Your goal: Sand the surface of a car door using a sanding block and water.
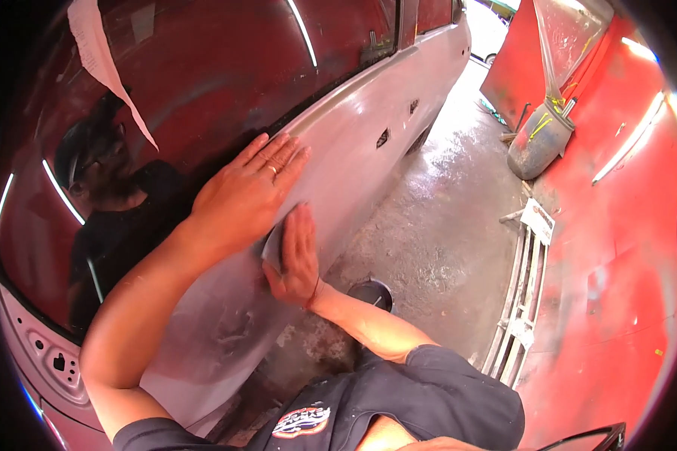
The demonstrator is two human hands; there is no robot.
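Note:
A car door panel [338, 158] in patchy grey primer runs from the lower left to the far right. My left hand [250, 189] lies flat on its upper part, just under the window, fingers stretched out and a ring on one of them. Lower and to the right, my right hand [299, 252] presses against the panel with its fingers together. A thin grey sheet that looks like sandpaper [271, 246] shows between its thumb and fingers, most of it hidden by the hand. Dark window glass [226, 75] above the panel reflects a person and strip lights.
A strip of torn paper [101, 52] hangs on the glass. Below my right forearm stands a round dark container [382, 292]. Along the red wall [609, 248] are a pale slatted rack [515, 301] and a grey bin [538, 143] with clear plastic above it. The floor [429, 233] is stained concrete.

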